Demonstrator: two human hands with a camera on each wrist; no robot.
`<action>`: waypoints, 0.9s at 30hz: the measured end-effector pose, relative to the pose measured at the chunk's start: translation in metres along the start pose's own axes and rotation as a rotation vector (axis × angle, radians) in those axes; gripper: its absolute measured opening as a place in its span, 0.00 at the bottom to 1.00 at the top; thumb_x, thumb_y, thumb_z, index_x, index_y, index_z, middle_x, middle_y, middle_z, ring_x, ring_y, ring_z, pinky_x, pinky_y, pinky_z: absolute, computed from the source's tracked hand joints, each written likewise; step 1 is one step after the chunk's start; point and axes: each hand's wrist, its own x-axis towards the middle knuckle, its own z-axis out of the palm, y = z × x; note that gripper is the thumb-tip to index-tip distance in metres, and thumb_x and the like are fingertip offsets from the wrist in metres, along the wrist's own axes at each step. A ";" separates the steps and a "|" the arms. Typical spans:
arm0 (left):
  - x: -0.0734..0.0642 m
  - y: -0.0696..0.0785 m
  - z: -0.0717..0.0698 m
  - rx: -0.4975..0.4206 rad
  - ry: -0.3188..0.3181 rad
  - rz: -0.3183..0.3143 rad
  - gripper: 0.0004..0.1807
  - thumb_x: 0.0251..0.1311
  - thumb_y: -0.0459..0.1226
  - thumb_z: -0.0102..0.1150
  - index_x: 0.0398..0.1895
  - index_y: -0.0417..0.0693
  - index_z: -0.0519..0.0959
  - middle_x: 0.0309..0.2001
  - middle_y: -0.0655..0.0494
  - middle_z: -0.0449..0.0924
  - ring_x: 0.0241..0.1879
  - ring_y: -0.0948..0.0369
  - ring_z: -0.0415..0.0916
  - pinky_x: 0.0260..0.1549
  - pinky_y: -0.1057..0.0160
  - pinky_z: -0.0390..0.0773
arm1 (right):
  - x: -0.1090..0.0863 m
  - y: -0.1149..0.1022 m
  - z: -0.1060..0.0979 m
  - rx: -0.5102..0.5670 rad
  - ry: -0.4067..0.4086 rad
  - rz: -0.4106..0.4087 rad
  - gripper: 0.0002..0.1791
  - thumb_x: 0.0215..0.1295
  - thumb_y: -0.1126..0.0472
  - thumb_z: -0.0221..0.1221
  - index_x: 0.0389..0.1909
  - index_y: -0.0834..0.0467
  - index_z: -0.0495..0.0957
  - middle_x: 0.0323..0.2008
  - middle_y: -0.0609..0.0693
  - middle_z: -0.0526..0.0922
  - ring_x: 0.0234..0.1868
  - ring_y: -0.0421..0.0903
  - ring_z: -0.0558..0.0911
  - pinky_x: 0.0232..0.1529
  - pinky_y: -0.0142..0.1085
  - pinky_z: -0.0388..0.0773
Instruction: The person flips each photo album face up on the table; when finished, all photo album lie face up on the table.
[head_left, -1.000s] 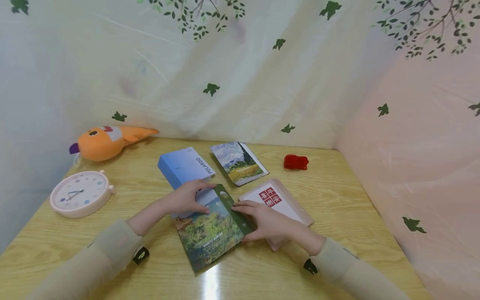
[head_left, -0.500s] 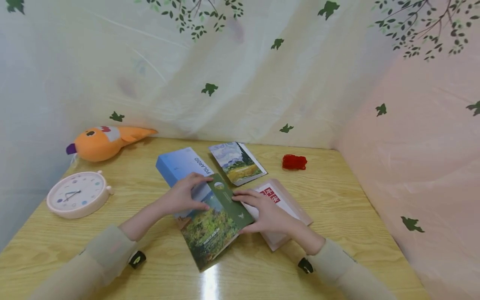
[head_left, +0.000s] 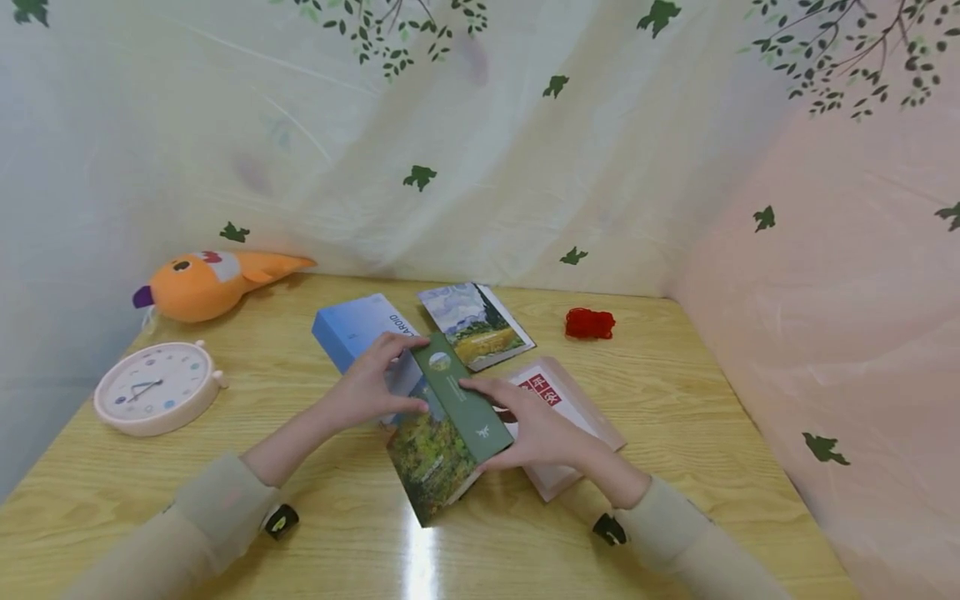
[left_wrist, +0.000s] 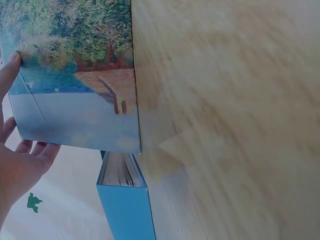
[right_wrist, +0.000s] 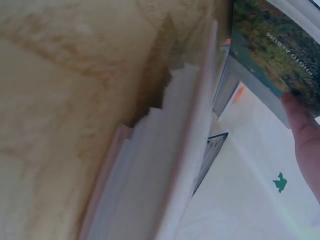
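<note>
Both hands hold a photo album (head_left: 431, 462) with a painted garden cover and a green spine; it is tilted so that the spine faces up. My left hand (head_left: 363, 387) grips its far end, thumb on the cover and fingers at the edge, as the left wrist view also shows. Across the spine side, my right hand (head_left: 536, 425) holds it between thumb and fingers. Behind the album and partly covered by it lies a blue album (head_left: 348, 329) lettered POLAROID. Under the right hand is a pink-and-white album (head_left: 562, 417) with red characters, its page edges showing in the right wrist view.
Another album (head_left: 476, 329) with a painted landscape cover lies at the back. A bundle of red string (head_left: 589, 323) is to its right. At the left are a pink round clock (head_left: 153, 387) and an orange plush toy (head_left: 198, 287). A patterned curtain (head_left: 495, 150) backs the table.
Both hands have tilted the garden-cover album up, bringing its green spine into fuller view and narrowing the visible cover. Its lower corner has shifted rightward and away from me.
</note>
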 end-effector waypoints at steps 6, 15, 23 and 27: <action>0.000 0.007 -0.002 -0.044 0.043 0.031 0.48 0.35 0.44 0.79 0.64 0.51 0.66 0.53 0.49 0.66 0.51 0.54 0.68 0.48 0.55 0.78 | 0.002 -0.010 -0.006 0.116 0.000 -0.049 0.52 0.44 0.60 0.74 0.71 0.49 0.56 0.63 0.52 0.67 0.55 0.49 0.77 0.44 0.36 0.81; 0.002 0.011 -0.001 -0.050 0.102 0.104 0.51 0.32 0.39 0.81 0.65 0.51 0.64 0.53 0.49 0.65 0.52 0.55 0.68 0.51 0.55 0.76 | 0.003 -0.021 -0.014 0.146 -0.008 -0.117 0.50 0.44 0.63 0.74 0.69 0.50 0.58 0.67 0.51 0.62 0.63 0.53 0.71 0.42 0.38 0.82; -0.001 0.014 -0.002 0.087 0.156 0.149 0.57 0.28 0.44 0.82 0.68 0.52 0.61 0.53 0.49 0.70 0.53 0.53 0.69 0.53 0.48 0.73 | 0.001 -0.025 -0.012 0.133 -0.035 -0.136 0.50 0.46 0.59 0.74 0.70 0.47 0.58 0.71 0.50 0.56 0.64 0.52 0.67 0.39 0.36 0.83; -0.003 0.012 -0.006 0.157 0.190 0.202 0.57 0.25 0.46 0.82 0.67 0.49 0.64 0.51 0.49 0.74 0.48 0.54 0.70 0.47 0.52 0.74 | 0.002 -0.026 -0.008 0.135 -0.050 -0.160 0.53 0.44 0.58 0.75 0.71 0.48 0.55 0.71 0.50 0.56 0.62 0.49 0.68 0.38 0.35 0.83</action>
